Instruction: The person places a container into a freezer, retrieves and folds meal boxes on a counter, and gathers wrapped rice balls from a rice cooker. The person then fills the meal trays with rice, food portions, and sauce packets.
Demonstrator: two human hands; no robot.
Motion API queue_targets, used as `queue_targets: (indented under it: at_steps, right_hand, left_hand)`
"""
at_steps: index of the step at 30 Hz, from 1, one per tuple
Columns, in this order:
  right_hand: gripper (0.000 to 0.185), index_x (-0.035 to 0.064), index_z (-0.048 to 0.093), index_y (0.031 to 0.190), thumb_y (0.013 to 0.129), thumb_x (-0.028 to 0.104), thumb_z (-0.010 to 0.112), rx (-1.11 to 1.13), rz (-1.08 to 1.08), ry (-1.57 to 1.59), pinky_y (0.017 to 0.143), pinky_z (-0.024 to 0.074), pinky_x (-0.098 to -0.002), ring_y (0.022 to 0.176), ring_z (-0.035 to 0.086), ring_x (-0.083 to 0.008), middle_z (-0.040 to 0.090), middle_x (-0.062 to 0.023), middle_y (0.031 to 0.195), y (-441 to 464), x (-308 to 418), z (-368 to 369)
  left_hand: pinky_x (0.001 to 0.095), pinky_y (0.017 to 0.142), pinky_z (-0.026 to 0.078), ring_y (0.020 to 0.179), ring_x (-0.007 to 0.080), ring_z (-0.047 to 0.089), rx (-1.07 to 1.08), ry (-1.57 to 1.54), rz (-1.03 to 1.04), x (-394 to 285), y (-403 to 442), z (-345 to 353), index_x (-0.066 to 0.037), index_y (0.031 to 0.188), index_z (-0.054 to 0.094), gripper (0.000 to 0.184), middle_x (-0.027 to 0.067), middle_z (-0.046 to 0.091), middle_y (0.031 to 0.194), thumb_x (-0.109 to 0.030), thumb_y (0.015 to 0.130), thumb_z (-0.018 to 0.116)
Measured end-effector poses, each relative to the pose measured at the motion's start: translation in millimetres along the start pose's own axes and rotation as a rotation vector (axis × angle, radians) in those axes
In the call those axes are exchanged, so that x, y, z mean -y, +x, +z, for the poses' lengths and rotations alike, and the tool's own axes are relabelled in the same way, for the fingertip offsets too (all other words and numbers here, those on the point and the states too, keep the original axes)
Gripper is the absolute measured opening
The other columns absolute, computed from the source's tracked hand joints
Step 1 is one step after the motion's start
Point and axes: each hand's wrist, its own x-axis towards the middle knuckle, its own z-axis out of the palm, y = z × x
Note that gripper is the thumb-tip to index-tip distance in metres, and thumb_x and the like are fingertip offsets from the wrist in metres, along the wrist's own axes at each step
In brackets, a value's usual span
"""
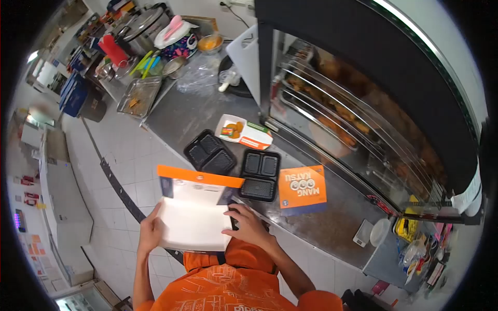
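An opened cardboard takeout box (193, 224), white inside with an orange and dark blue lid edge, is held up in front of my waist. My left hand (150, 229) is closed on its left side, thumb along the edge. On the opposite side, my right hand (249, 226) grips the right wall with bent fingers. Just beyond the box, two black compartment trays lie on the metal counter: a tilted tray (209, 152) and a straighter tray (260, 175). To their right lies a closed orange box (303, 187) with printed lettering.
A small open carton (243, 132) with golden fried pieces and a packet sits behind the trays. A glass-fronted warming cabinet (332, 114) stands along the counter's right. Farther back are a glass dish (139, 96), plastic wrap (199, 75) and a large pot (145, 28). A small scale (362, 233) rests at right.
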Motion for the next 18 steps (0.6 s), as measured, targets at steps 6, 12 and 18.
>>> queue_targets:
  at_steps: [6,12,18]
  right_hand:
    - [0.046,0.0023,0.066,0.119,0.087,0.034,0.078,0.001,-0.045,0.233,0.100,0.0475,-0.0424,0.118,0.059,-0.0356,0.063,-0.0194,0.122,109,10,67]
    - [0.066,0.0012,0.043,0.140,0.092,0.037,0.069,-0.441,0.584,-0.235,0.078,0.0547,-0.0532,0.087,0.070,-0.0463,0.071,-0.0275,0.097,241,-37,105]
    - [0.062,-0.0002,0.041,0.140,0.084,0.011,0.067,-0.545,0.650,-0.341,0.082,0.0520,-0.0567,0.091,0.066,-0.0531,0.068,-0.0345,0.096,270,-62,135]
  left_hand:
    - [0.0377,0.106,0.046,0.123,0.0338,0.062,-0.139,0.118,0.034,59,15,-50,0.006,0.153,0.034,0.083,0.0281,0.062,0.133,0.000,0.079,0.073]
    - [0.0398,0.104,0.051,0.127,0.0376,0.059,-0.244,0.265,0.172,78,145,-131,0.006,0.152,0.030,0.124,0.0263,0.054,0.141,-0.011,0.049,0.098]
    - [0.0422,0.104,0.051,0.132,0.0405,0.053,-0.259,0.322,0.271,144,276,-170,0.002,0.155,0.024,0.135,0.0263,0.044,0.151,-0.019,0.044,0.099]
